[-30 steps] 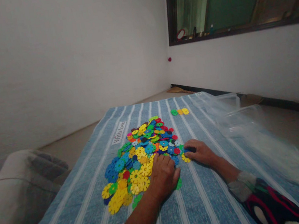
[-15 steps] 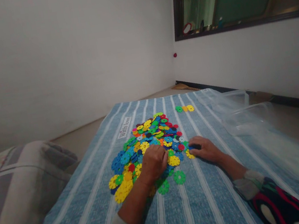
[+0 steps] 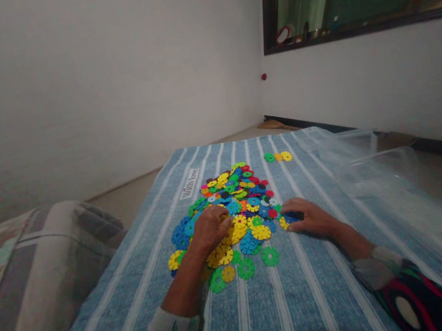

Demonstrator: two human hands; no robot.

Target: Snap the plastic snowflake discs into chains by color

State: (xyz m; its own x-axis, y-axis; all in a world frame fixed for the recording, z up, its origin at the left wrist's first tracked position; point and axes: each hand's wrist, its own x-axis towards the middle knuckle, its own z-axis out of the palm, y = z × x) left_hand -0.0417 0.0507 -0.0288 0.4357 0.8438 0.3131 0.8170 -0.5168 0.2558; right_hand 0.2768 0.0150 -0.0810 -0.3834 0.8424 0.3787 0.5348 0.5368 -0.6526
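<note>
Step in hand: by appearance, picking through a heap of notched discs [image 3: 234,206], blue, yellow, green and red among them, spread down the middle of a striped cloth [image 3: 265,315].

Left hand [image 3: 211,225]: 1, yours, over the near left part of the heap. Palm down, fingers curled inward; whether a disc sits under the fingertips cannot be told. Forearm slants up from the lower edge, crossing the heap's near left side.

Right hand [image 3: 307,217]: 1, yours, just beside the heap's right edge, low to the cloth. Thumb and fingers appear pinched on a dark-blue disc [image 3: 295,215]; a yellow disc [image 3: 284,222] lies by the fingertips. Forearm comes in from the lower right.

Spacing: your 2 hands are apart, part of the heap between them.

Outlying: 1 green disc [image 3: 269,256], flat, near side; 1 row of 3 discs [image 3: 278,157], beyond the heap; 1 transparent bin [image 3: 377,174], right.

Next move, as judged: calls for a fingertip under 1 disc's rim at your left, your right pinch steady, neighbouring discs undisturbed.
</note>
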